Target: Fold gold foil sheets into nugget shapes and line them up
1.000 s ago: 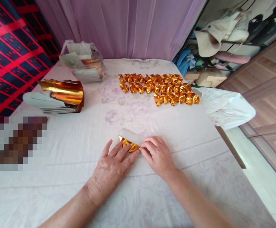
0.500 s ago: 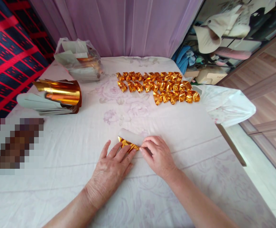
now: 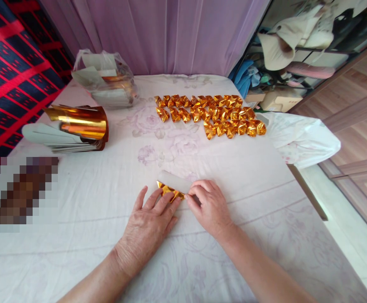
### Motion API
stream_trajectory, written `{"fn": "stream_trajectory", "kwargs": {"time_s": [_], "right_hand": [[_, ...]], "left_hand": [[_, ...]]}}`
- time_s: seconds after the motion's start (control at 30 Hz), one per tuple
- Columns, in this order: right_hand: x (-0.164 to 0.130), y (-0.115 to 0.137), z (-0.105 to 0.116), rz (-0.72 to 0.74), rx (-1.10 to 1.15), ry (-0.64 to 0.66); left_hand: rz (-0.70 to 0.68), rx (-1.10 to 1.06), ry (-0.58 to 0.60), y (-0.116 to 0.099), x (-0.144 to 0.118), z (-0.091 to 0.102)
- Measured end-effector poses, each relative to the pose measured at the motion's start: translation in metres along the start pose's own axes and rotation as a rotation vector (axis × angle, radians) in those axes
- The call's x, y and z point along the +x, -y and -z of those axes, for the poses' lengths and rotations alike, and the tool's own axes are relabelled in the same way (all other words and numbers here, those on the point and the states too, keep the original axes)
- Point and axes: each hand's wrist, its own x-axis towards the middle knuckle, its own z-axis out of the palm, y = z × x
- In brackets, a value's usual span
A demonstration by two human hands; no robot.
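Note:
A partly folded sheet of gold foil paper (image 3: pixel 174 182) lies on the table in front of me, its white back up along the far side and a gold strip along the near side. My left hand (image 3: pixel 150 221) is spread over it, fingertips pressing on the gold strip. At the sheet's right end, my right hand (image 3: pixel 209 206) pinches the corner between thumb and forefinger. The fingers of my left hand cover part of the near edge.
Several folded gold paper pieces (image 3: pixel 218 113) stand in rows at the back. A curved stack of gold foil sheets (image 3: pixel 82 124) and a clear bag of paper (image 3: pixel 107 80) sit at left. A white plastic bag (image 3: pixel 306 139) hangs at the right edge, near cluttered shelves (image 3: pixel 297 52).
My right hand has shifted very slightly at the sheet's right corner. My left hand and everything else stay in place.

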Motion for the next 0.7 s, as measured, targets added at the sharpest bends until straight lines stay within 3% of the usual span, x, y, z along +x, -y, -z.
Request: {"fn": "stream_trajectory", "kwargs": {"time_s": [0.7], "right_hand": [[-0.0003, 0.0021, -0.0013, -0.017, -0.028, -0.006]], "left_hand": [[0.012, -0.009, 0.008, -0.0006, 0.0005, -0.0013]]}}
